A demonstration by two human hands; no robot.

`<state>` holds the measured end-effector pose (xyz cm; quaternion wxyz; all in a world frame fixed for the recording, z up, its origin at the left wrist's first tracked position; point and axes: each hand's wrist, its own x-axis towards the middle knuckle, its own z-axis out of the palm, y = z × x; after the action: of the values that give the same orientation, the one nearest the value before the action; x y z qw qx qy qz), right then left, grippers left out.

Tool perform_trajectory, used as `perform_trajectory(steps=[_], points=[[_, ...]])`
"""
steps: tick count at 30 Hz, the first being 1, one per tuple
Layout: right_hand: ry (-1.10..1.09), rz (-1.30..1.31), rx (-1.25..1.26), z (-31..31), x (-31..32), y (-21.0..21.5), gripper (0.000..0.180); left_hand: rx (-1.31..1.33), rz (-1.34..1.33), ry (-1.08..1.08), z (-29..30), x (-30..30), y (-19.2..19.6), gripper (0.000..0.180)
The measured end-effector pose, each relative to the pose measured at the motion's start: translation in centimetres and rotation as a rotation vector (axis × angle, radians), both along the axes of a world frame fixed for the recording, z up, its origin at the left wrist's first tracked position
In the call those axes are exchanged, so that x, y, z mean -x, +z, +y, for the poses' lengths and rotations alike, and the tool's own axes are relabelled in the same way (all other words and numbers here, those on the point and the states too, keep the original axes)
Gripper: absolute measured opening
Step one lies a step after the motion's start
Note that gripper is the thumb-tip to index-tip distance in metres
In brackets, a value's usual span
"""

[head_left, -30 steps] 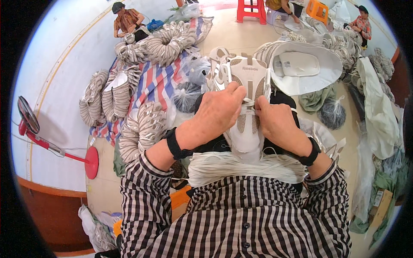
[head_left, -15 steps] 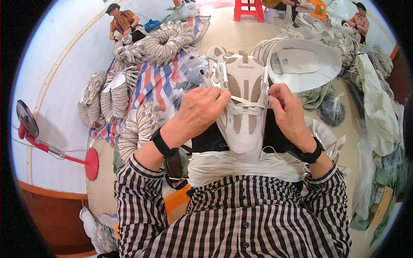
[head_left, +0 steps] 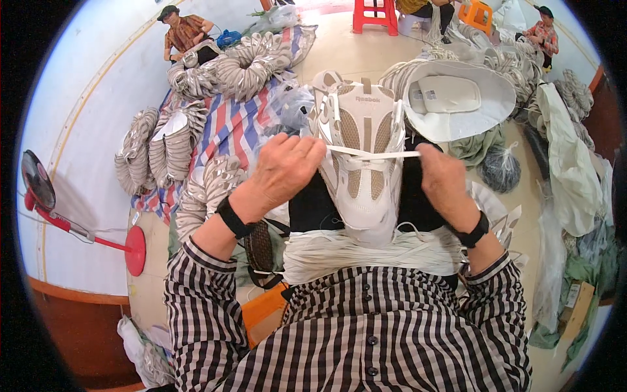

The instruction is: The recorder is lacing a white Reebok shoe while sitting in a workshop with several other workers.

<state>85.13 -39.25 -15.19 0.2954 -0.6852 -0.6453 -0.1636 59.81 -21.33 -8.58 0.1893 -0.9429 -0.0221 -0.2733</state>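
A beige and white sneaker upper (head_left: 367,124) with mesh panels lies before me, its toe toward my body. A flat white shoelace (head_left: 375,156) runs across it, crossed over the lower tongue. My left hand (head_left: 287,166) pinches one end of the lace, left of the upper. At the right, my right hand (head_left: 443,179) grips the other end. Between the two hands the lace is stretched nearly straight. Across my lap lies a thick bundle of white laces (head_left: 372,256), just below the toe.
Bundled shoe uppers (head_left: 253,65) lie on a striped sheet (head_left: 228,134) at left. A white-lined container (head_left: 460,124) stands beyond my right hand. A red fan (head_left: 136,250) stands far left. Other people (head_left: 186,36) sit in the back, near a red stool (head_left: 374,16).
My hands have moved apart, away from the upper's sides. The lace ends have been drawn outward, and the lace now spans tight between my hands.
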Motion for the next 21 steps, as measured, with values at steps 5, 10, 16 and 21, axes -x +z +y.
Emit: perform_trajectory(steps=[5,10,16,21], points=[[0.015,-0.026,0.024,-0.8,-0.9,1.2,0.011,0.009,0.038,0.04,0.6,0.7,-1.0,0.024],[-0.098,-0.156,-0.085,-1.9,-2.2,3.2,0.011,-0.018,-0.004,0.186,4.2,2.6,-0.5,0.015],[-0.372,-0.237,-0.061,-5.7,-8.0,5.7,0.014,0.028,0.151,0.5,7.9,7.0,1.9,0.005],[-0.518,-0.21,-0.029,-9.5,-12.8,7.1,0.018,-0.04,0.133,0.656,10.1,9.1,5.7,0.004]])
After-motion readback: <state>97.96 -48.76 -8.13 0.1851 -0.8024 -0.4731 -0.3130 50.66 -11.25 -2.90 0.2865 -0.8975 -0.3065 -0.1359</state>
